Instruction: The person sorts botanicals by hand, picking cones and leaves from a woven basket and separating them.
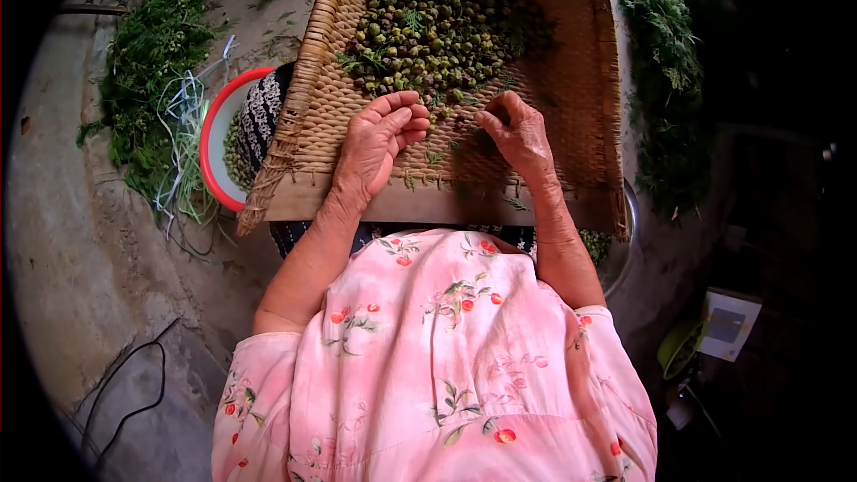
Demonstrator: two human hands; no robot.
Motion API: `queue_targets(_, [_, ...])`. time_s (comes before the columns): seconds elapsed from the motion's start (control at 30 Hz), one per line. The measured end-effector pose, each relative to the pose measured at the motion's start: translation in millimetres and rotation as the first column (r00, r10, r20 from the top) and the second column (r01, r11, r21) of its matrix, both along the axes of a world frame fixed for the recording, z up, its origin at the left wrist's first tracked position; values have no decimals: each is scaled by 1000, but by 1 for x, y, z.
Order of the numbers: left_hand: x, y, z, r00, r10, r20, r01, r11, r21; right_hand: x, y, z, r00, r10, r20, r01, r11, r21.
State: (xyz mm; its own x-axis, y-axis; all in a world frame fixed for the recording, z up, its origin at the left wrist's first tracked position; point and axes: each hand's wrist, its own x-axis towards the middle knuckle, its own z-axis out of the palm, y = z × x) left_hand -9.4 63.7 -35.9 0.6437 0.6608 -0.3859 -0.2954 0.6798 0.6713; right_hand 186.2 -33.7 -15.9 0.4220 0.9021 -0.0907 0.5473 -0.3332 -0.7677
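Observation:
A woven basket tray rests across the lap, with a pile of small green and brown round fruits toward its far side. My left hand is over the near part of the tray, palm turned inward, its fingers curled but apart beside the pile's near edge; nothing shows in it. To its right, my right hand hovers above the weave with thumb and forefinger pinched together; what they hold, if anything, is too small to make out. A few loose fruits and green leaf sprigs lie between and below the hands.
A red-rimmed basin with more fruits stands left of the tray, beside tangled plastic strings. Leafy branches lie at the left, more greenery at the right. A metal-rimmed bowl shows under the tray's right corner. A black cable lies lower left.

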Motion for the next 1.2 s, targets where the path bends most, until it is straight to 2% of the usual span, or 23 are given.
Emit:
queue_targets(0.1, [-1, 1, 0, 1000, -1, 9, 1, 1000, -1, -9, 5, -6, 998, 37, -59, -31, 995, 90])
queue_targets(0.13, [-1, 1, -1, 1000, -4, 23, 4, 1000, -5, -11, 7, -14, 990, 86, 111, -104, 981, 166])
queue_targets(0.17, [-1, 1, -1, 1000, -3, 22, 3, 1000, -4, -13, 9, -14, 990, 87, 110, -104, 980, 167])
queue_targets(0.23, [-1, 1, -2, 1000, -4, 22, 4, 1000, -10, -15, 12, -12, 948, 172, 266, -182, 983, 14])
queue_targets(0.4, [-2, 2, -2, 999, -3, 35, 4, 1000, -22, -14, 12, -14, 951, 176, 253, -183, 983, 3])
queue_targets(0.47, [-2, 1, -3, 999, -5, 36, 6, 1000, -24, -13, 11, -18, 971, 141, 195, -174, 971, 166])
queue_targets(0.5, [-2, 1, -2, 999, -7, 31, 8, 1000, -22, -12, 11, -15, 971, 142, 194, -175, 971, 164])
queue_targets(0.53, [-2, 1, -2, 1000, -9, 26, 9, 1000, -20, -11, 11, -9, 994, 37, -98, -31, 998, 59])
queue_targets(0.57, [-3, 1, -2, 1000, -9, 26, 9, 1000, -22, -10, 11, -5, 924, -105, -367, 79, 993, -85])
queue_targets(0.6, [-2, 1, -1, 1000, -8, 21, 9, 1000, -22, -5, 9, -6, 677, -155, -720, 154, 986, -68])
queue_targets(0.63, [-2, 1, 0, 1000, -8, 17, 8, 1000, -22, -4, 8, -4, 677, -158, -719, 155, 985, -70])
queue_targets(0.7, [-2, 1, 0, 1000, -8, 18, 9, 1000, -18, -4, 7, 5, 256, -73, -964, 335, 942, 18])
queue_targets(0.77, [-2, 1, -1, 1000, -8, 19, 8, 1000, -15, -5, 9, 8, 227, -51, -973, 360, 932, 36])
queue_targets(0.87, [-2, 0, -2, 999, -11, 31, 11, 1000, -2, 1, 8, -2, 246, -17, -969, 267, 962, 51])
queue_targets(0.93, [-2, 1, -2, 1000, -7, 24, 7, 1000, -12, -4, 9, 1, 717, -103, -690, 53, 994, -93])
queue_targets(0.97, [-2, 1, -2, 1000, -8, 24, 8, 1000, -13, -12, 11, 1, 921, -2, -390, -14, 999, -38])
queue_targets(1.0, [-2, 1, -2, 1000, -4, 23, 5, 1000, -13, -14, 10, -4, 988, 115, -106, -110, 992, 54])
queue_targets(1.03, [-1, 0, -2, 1000, -1, 22, 2, 1000, -13, -16, 9, -9, 960, 201, 195, -226, 968, 112])
queue_targets(1.07, [-1, 1, -2, 1000, -3, 22, 3, 1000, -13, -20, 9, -9, 969, 191, 158, -191, 981, -14])
queue_targets(1.2, [-4, 2, -6, 997, -1, 75, 5, 999, -46, -21, 9, -10, 951, 191, 244, -206, 978, 36])
